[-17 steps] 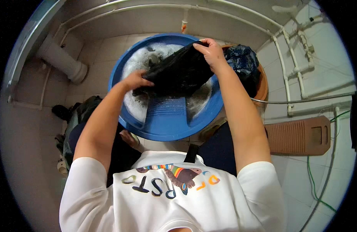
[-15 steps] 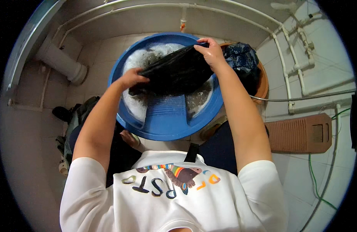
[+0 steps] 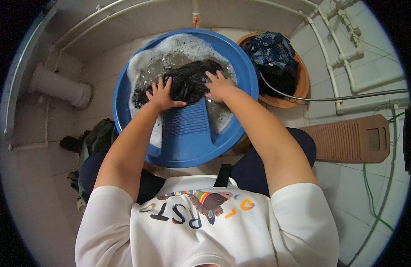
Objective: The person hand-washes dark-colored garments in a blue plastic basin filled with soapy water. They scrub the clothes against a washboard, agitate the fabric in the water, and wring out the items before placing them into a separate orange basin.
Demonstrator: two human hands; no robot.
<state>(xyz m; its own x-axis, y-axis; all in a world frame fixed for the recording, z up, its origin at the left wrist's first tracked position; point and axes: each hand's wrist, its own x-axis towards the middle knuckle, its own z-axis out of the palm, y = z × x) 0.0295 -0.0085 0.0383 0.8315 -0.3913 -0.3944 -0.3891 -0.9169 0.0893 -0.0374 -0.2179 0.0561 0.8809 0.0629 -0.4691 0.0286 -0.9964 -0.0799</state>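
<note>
A wet black garment (image 3: 187, 82) lies bunched in the soapy water of a round blue washtub (image 3: 183, 155). Its exact kind is hard to make out. My left hand (image 3: 161, 95) rests with fingers spread at the garment's left side, just above the ribbed washboard (image 3: 186, 119) moulded into the tub. At the garment's right edge, my right hand (image 3: 219, 86) is also open, fingers apart and touching the cloth. White foam (image 3: 183, 43) floats along the far and left sides of the tub.
Right of the tub, an orange-brown basin (image 3: 303, 84) holds dark and blue patterned clothes (image 3: 273, 51). A grey hose (image 3: 348, 96) crosses over it. A brown washboard (image 3: 348, 139) lies farther right. Dark cloth (image 3: 98, 138) sits at the left; white pipes (image 3: 327, 62) line the walls.
The black garment, held stretched between both hands above the water, has gone down into the suds. Both hands have let go and spread, and the right hand has moved left and nearer.
</note>
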